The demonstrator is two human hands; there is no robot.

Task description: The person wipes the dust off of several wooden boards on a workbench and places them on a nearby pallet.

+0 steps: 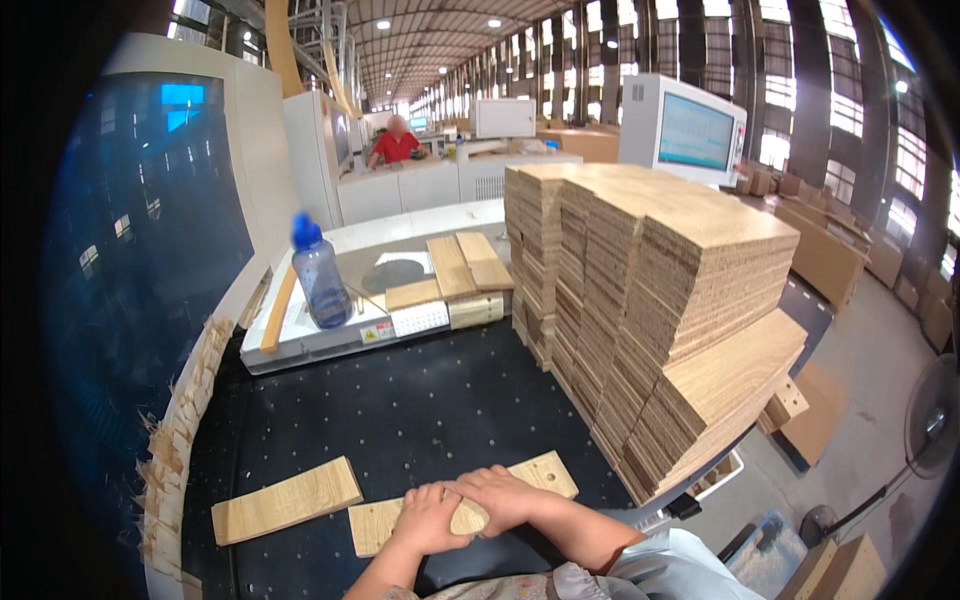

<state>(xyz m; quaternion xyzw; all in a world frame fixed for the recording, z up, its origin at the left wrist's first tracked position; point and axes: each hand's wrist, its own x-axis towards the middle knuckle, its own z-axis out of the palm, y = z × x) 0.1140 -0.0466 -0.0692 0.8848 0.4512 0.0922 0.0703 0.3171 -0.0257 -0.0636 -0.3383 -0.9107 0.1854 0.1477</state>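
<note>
A pale wood-grain board (545, 474) with drilled holes near its ends lies on the black table in front of me. My left hand (428, 520) is closed over the middle of it, fingers bent across the top. Right beside it, touching it, my right hand (497, 496) grips the same board. Between the two hands shows a light wood patch; whether it is a separate piece I cannot tell. My palms hide the board's middle. To the left lies a second wood-grain board (288, 498), apart from the first and slightly angled.
Tall stacks of wood-grain boards (620, 260) stand along the right. Ahead, a machine ledge bears a blue bottle (323, 280) and loose boards (452, 268). A large dark glass panel (140, 220) rises at left. A person in red (397, 146) is at the far counter; a fan (932, 420) stands right.
</note>
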